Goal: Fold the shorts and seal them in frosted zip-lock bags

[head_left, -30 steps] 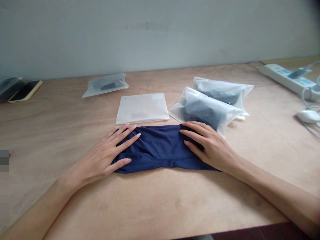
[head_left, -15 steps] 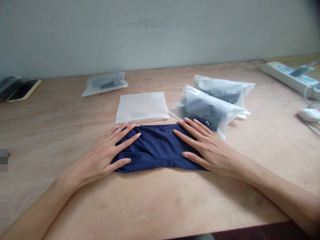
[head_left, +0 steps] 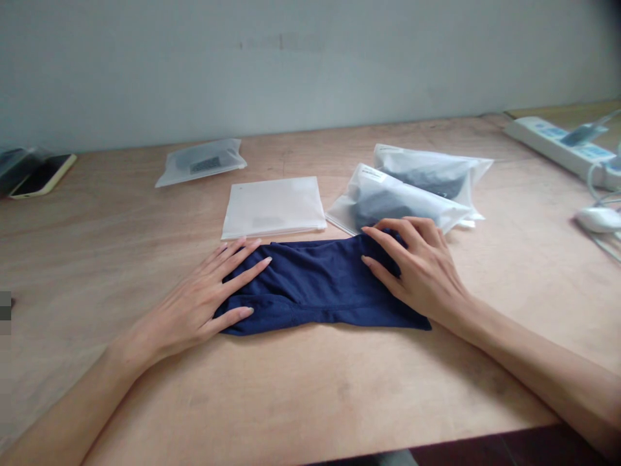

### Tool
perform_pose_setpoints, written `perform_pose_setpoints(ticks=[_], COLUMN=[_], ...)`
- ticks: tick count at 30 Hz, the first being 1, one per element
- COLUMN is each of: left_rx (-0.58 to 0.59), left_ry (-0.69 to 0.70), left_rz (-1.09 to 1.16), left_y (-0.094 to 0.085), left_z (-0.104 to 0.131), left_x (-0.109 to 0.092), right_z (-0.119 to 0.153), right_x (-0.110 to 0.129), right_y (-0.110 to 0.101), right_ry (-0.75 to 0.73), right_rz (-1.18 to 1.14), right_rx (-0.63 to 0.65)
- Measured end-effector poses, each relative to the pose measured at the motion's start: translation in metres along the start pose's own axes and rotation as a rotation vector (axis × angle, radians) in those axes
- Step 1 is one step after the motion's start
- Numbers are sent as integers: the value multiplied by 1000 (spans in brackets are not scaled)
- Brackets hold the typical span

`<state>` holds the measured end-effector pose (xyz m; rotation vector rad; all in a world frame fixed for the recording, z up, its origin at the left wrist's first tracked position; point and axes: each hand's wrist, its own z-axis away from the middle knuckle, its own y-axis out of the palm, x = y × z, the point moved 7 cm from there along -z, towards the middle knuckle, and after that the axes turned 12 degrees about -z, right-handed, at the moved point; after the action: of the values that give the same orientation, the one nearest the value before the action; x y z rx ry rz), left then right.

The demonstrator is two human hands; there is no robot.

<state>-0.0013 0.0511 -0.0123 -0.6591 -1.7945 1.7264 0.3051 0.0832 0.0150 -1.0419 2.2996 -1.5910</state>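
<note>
A folded navy-blue cloth garment point(head_left: 320, 278) lies wide and flat on the wooden table in front of me, with some creases across its middle. On its left end rests my left hand point(head_left: 208, 298), fingers spread and flat, pressing the fabric without gripping it. My right hand point(head_left: 422, 265) is at the other end, its fingers bent over the far right edge, where the cloth bunches slightly. Its thumb lies on top of the fabric, and its fingertips are partly hidden. Just beyond the garment lies a flat frosted zip bag point(head_left: 274, 207).
Two frosted bags with dark contents, a nearer one point(head_left: 388, 200) and a farther one point(head_left: 436, 171), lie beyond my right hand. Another frosted bag point(head_left: 201, 162) is at the back left, a phone point(head_left: 43, 176) at far left. A power strip point(head_left: 557, 145) with cables stands at right.
My right hand has gone from lying flat to curling its fingers at the garment's far right edge. The garment's near right corner now shows. My left hand stays in place.
</note>
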Motion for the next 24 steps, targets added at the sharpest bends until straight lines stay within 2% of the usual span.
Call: perform_pose_setpoints(ticks=[6, 12, 15, 17, 21, 24], left_rx=[13, 12, 22, 27, 26, 13], left_ry=[-1, 3, 2, -4, -13, -21], left_rz=[11, -10, -7, 0, 1, 8], left_y=[0, 0, 2, 3, 3, 1], left_z=[1, 2, 2, 3, 2, 1], left_x=[-1, -1, 0, 1, 0, -2], right_z=[-1, -2, -2, -2, -4, -6], right_x=[-14, -12, -10, -10, -17, -26], right_y=[1, 4, 7, 6, 0, -4], right_ry=[140, 71, 30, 52, 201, 319], right_rz=[113, 125, 8, -121, -413, -543], right_rx=[-14, 39, 73, 64, 21, -21])
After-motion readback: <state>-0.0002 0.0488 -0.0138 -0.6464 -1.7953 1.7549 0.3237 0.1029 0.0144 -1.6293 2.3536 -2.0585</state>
